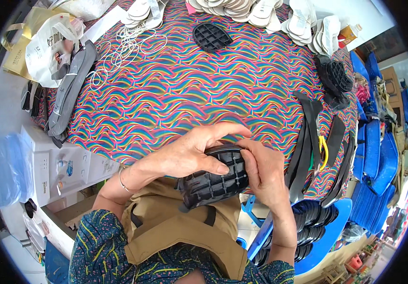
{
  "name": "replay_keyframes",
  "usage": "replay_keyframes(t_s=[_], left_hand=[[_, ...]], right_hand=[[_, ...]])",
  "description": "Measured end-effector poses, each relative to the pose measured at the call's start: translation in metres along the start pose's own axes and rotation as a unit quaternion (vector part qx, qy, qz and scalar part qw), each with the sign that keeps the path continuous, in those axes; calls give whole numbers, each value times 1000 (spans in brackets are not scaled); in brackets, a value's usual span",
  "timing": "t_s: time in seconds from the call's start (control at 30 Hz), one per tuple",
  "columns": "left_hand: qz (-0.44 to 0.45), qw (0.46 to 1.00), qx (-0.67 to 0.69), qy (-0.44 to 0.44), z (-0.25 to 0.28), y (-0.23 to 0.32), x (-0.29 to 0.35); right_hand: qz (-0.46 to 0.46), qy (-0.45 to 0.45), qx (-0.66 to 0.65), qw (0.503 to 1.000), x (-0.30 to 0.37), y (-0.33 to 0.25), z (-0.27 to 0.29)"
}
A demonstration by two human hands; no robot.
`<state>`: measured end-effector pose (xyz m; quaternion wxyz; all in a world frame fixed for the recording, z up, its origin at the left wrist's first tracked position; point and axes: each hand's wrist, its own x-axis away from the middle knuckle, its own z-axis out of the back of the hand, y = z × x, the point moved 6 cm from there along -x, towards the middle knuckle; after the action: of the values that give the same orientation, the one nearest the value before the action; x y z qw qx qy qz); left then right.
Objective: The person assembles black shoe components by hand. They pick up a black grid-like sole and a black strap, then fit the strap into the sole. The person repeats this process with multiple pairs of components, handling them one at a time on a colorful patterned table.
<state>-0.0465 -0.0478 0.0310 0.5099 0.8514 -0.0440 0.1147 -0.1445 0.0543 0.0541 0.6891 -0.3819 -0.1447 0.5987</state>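
A black shoe sole (pixel 223 179) with a raised grid on its face is held over my lap at the table's near edge. Around its left side is my left hand (pixel 185 154), the thumb pressed on the grid. My right hand (pixel 268 170) grips the right edge, thumb lying along it and fingers behind, mostly hidden. A similar black grid piece (pixel 212 37) lies alone on the patterned tablecloth (pixel 190 90) toward the far side. More black grid pieces (pixel 334 80) are stacked at the far right.
Piles of pale insoles (pixel 261 12) line the far edge. Tangled white cord (pixel 128 52) and a bundle of grey strips (pixel 71 90) lie left. Black strips (pixel 303 142) and a yellow-handled tool (pixel 324 152) lie right. Below stands a blue bin (pixel 339 222) holding several black pieces.
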Motion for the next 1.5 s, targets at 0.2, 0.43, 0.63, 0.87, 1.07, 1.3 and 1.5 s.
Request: replay_keyframes(t_s=[0.2, 0.43, 0.63, 0.87, 1.07, 1.3, 1.5], left_hand=[[-61, 994, -26, 84, 3, 4, 0], [-93, 988, -2, 125, 2, 1, -8], [-150, 977, 6, 150, 1, 11, -10], [-202, 960, 7, 195, -8, 15, -8], [-242, 939, -11, 245, -5, 12, -6], [-321, 900, -39, 291, -10, 17, -6], [-421, 828, -171, 328, -1, 28, -5]], right_hand=[[-119, 107, -88, 983, 16, 6, -9], [-212, 161, -53, 963, 18, 17, -8], [-177, 195, -172, 949, 15, 14, 4], [-150, 311, -129, 930, 21, 17, -9], [-122, 334, -139, 924, 15, 15, -17], [-131, 398, -195, 887, 12, 14, -21], [-222, 330, -512, 762, 33, 29, -56]])
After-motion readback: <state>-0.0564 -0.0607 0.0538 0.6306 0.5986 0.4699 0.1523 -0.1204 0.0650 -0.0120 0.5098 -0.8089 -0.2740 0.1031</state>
